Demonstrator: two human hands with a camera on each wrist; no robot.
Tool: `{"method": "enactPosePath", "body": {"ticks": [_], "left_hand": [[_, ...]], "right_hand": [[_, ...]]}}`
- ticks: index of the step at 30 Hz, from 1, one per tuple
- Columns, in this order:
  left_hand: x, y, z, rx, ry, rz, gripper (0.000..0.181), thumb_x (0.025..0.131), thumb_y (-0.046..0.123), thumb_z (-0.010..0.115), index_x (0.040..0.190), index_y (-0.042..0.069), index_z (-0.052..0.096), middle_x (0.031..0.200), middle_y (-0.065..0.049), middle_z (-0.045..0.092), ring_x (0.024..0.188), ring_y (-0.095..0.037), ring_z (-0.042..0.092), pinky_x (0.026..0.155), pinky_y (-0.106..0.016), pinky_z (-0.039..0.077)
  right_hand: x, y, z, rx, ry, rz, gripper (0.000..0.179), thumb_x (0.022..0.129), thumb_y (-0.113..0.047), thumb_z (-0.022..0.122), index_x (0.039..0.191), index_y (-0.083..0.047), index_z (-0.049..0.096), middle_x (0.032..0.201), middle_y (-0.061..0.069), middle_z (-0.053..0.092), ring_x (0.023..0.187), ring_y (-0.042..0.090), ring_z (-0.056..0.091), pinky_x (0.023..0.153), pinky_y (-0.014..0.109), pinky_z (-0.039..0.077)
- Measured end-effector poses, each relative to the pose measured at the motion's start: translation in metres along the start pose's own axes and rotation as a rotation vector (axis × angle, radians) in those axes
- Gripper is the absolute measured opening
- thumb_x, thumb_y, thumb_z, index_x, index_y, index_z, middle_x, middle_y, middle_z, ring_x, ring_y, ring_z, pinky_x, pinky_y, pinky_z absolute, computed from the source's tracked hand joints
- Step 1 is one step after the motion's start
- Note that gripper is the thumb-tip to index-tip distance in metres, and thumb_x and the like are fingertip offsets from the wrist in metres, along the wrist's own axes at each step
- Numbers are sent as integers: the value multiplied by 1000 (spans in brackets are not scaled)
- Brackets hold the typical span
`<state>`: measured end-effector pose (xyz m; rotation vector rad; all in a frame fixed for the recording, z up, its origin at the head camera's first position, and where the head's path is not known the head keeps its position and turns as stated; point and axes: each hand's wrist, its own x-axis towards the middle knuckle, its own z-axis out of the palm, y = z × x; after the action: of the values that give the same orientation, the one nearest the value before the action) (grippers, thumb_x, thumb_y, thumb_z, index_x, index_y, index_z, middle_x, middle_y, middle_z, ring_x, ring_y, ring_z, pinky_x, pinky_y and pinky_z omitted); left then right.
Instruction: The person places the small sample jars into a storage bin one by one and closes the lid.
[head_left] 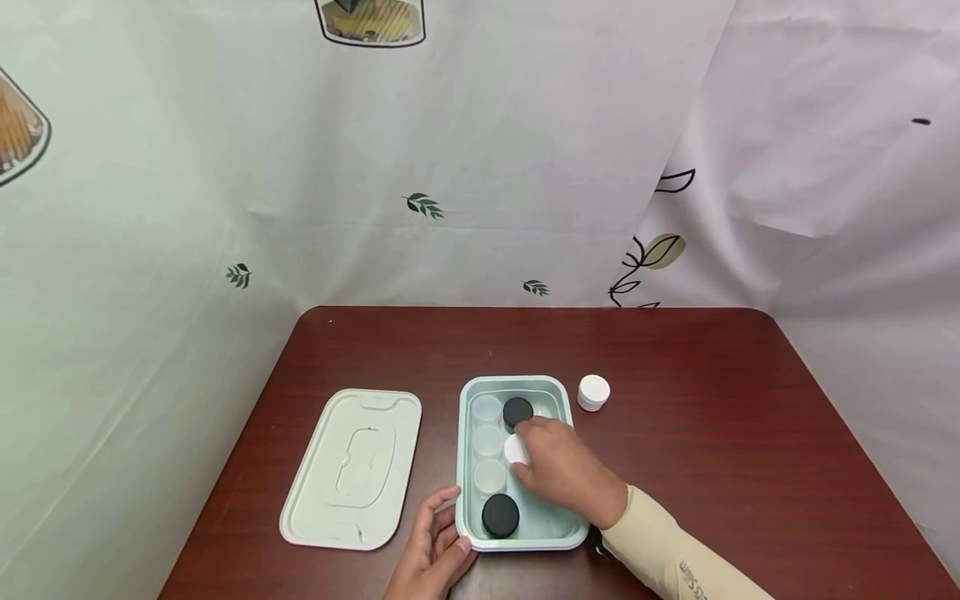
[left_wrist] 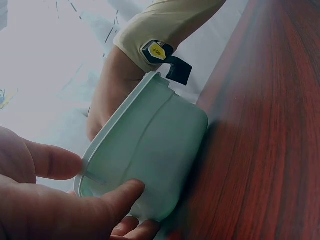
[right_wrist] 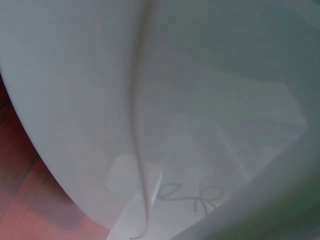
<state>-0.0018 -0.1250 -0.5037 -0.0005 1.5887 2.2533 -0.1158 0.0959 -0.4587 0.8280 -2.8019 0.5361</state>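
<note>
A pale green plastic container (head_left: 561, 533) stands on the table, showing its side wall (left_wrist: 155, 140) in the left wrist view. My left hand (head_left: 435, 550) holds its near left corner, thumb and fingers against the outside. Inside, my right hand (head_left: 561, 467) pinches a white-lidded jar (head_left: 514, 450), partly covered by the fingers. A black-lidded jar (head_left: 517, 412) sits just behind it, another black-lidded jar (head_left: 500, 516) at the near end. Three translucent-topped jars (head_left: 488, 442) line the left side. Beyond my right fingers, something white (head_left: 542, 412) is mostly hidden.
A white-lidded jar (head_left: 593, 392) stands on the table (head_left: 735, 433) right of the container. To the left lies the container's flat off-white lid (head_left: 315, 492). Printed cloth (head_left: 480, 167) hangs behind the table and at both sides. Blurred pale surfaces fill most of the right wrist view.
</note>
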Motion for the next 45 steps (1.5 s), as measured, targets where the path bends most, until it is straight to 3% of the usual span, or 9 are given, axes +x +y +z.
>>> {"method": "enactPosePath", "body": {"ticks": [5,12,18,23,30,38,45], "left_hand": [[0,0,0,5,-8,7,72,104,6,56,159,1,10,160,-41,21,127,-3,58,100,-26,54],[1,1,1,3,-7,9,71,104,6,57,159,1,11,160,-41,21,129,-6,57,100,-27,54],[1,1,1,7,0,15,70,104,4,56,159,1,13,160,-41,22,130,-8,56,101,-27,54],[0,2,2,16,18,9,70,103,4,57,159,1,14,159,-41,24,129,-9,57,100,-28,55],[-1,0,2,25,52,-9,70,102,4,58,159,2,18,159,-42,25,131,-15,57,97,-30,56],[-1,-2,2,5,37,-2,69,103,6,59,158,1,17,160,-42,23,128,-8,57,98,-29,55],[-1,-1,2,-6,38,-5,69,103,6,58,158,1,17,161,-42,22,131,-11,57,98,-28,55]], "right_hand": [[0,0,-5,19,-32,33,29,75,-18,90,82,-10,63,75,1,62,67,17,57,60,33,46],[3,1,-23,66,-60,132,41,81,-21,90,113,0,76,103,12,77,95,26,73,84,43,59],[6,22,-41,209,0,208,34,86,-21,86,114,-3,78,101,8,78,87,18,72,79,34,58],[5,40,-56,320,42,298,33,89,-20,84,117,-4,77,102,8,78,89,17,73,82,35,61],[1,67,-64,460,80,400,37,93,-20,81,126,-6,73,122,15,77,102,29,79,84,39,64],[-4,103,-61,508,189,489,40,94,-21,80,131,-7,72,125,18,76,107,31,78,84,25,61],[-10,127,-49,550,200,566,48,95,-26,80,136,-4,69,130,20,74,116,35,74,82,11,54]]}}
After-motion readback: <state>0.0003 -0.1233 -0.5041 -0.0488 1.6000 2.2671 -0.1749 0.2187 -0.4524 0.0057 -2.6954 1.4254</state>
